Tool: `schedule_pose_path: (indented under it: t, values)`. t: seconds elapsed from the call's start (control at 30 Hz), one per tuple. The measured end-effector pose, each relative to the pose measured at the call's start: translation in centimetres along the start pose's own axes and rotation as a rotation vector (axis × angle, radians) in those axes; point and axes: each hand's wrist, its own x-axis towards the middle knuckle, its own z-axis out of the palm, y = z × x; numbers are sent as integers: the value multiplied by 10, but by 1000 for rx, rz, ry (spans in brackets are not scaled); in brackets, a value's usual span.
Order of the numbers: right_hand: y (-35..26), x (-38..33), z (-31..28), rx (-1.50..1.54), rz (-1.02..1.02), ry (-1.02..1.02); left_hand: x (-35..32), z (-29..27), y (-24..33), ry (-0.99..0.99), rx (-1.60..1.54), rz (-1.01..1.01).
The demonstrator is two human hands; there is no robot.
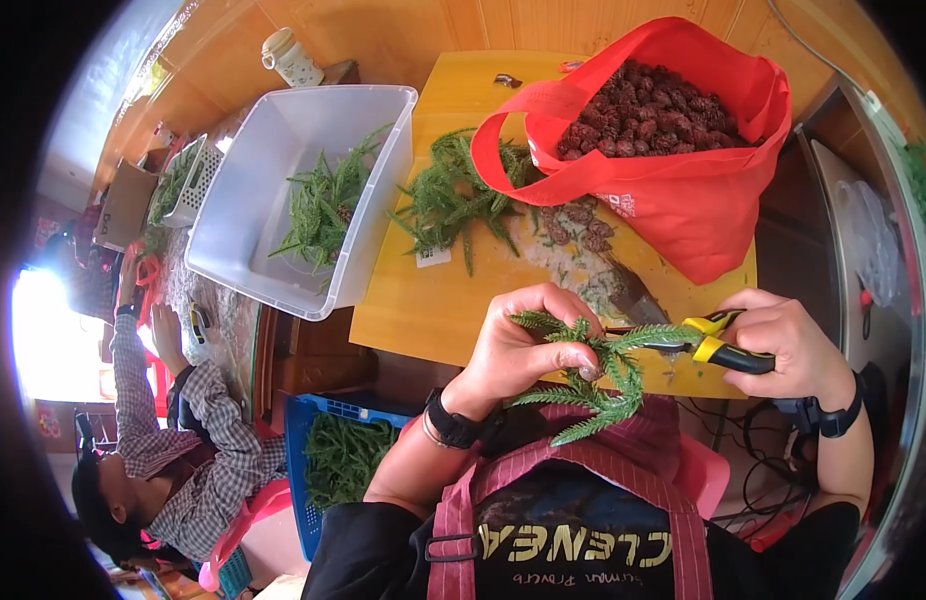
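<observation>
My left hand (511,345) pinches a green artificial pine sprig (613,385) between thumb and fingers, above the near edge of the yellow table (423,320). In my right hand (795,345) is a pair of pliers (735,356) with yellow and black handles. Its jaws point left into the sprig, close to my left fingertips; needles partly hide the tips, so I cannot tell what they grip. Beyond my hands lie a pile of green sprigs (453,195), some loose pine cones (580,228) and whitish crumbs (573,262).
A red bag (713,205) full of pine cones (648,115) stands at the far right of the table. At left, a clear plastic bin (253,230) holds sprigs. A blue crate (301,470) with greenery sits below. Another person (198,470) works at the left.
</observation>
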Motion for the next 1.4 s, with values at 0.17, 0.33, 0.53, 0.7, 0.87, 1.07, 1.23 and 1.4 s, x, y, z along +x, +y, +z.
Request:
schedule_pose_path:
  t: [0.17, 0.33, 0.53, 0.7, 0.87, 1.07, 1.23, 1.4]
  values:
    - [1, 1, -1, 20, -11, -7, 1, 7, 4, 123, -16, -71]
    - [6, 3, -1, 52, -36, -32, 0, -1, 2, 38, -19, -61]
    - [15, 1, 3, 42, -48, -45, -1, -3, -3, -24, -3, -44]
    - [15, 0, 3, 62, -30, -49, 1, 7, 4, 112, -48, -141]
    - [13, 1, 5, 101, -32, -25, 2, 7, 4, 94, 26, -87]
    - [15, -1, 8, 104, -24, -22, 4, 7, 3, 85, 48, -64]
    - [14, -5, 9, 85, -21, 15, 4, 0, -1, -14, 43, -51]
    - [16, -4, 9, 131, -39, 2, 4, 2, -2, -14, 13, -66]
